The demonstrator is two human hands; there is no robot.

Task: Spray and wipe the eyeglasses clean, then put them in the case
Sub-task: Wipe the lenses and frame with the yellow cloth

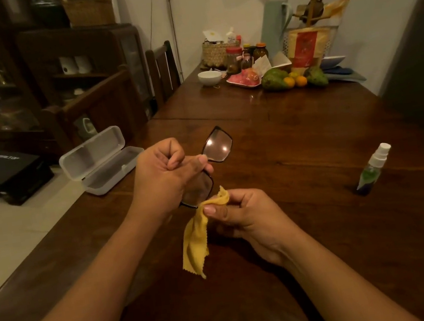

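Observation:
My left hand [165,175] grips the black-framed eyeglasses [216,144] at the bridge, above the wooden table [297,131]. One lens sticks up past my fingers and the other shows below my palm. My right hand [243,214] pinches a yellow cleaning cloth [196,241] right by the lower lens, and most of the cloth hangs down. A clear plastic glasses case [101,160] lies open near the table's left edge. The small spray bottle [373,168] with a white top stands to the right, apart from both hands.
At the far end of the table stand a white bowl [209,77], a plate of fruit [244,78], jars, a woven basket and packets. A dark chair [163,71] and a cabinet are on the left, beyond the table's edge.

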